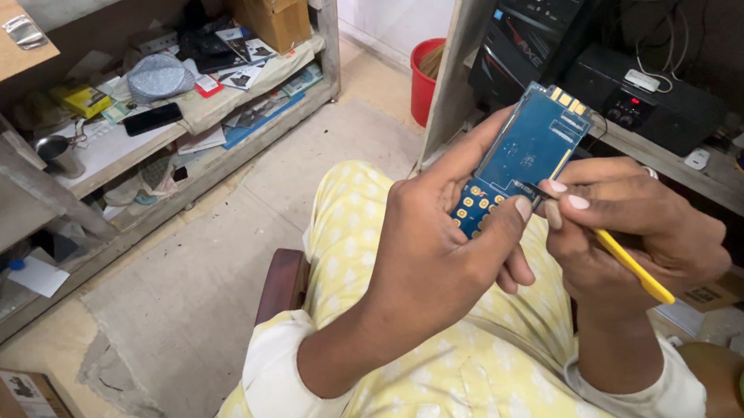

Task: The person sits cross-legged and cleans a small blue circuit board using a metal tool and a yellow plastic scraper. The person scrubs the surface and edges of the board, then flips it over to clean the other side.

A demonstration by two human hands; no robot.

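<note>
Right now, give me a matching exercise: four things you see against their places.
Things:
1 blue circuit board
2 yellow-handled tool
3 red bucket
4 black phone

Places:
A on the cluttered shelf, left
B in the right hand
C on the floor by the white wall
D in the left hand

Pairs: 1-D, 2-B, 3-C, 4-A

Blue circuit board (527,152), yellow screwdriver handle (633,266), red bucket (425,80), perhaps plastic
</note>
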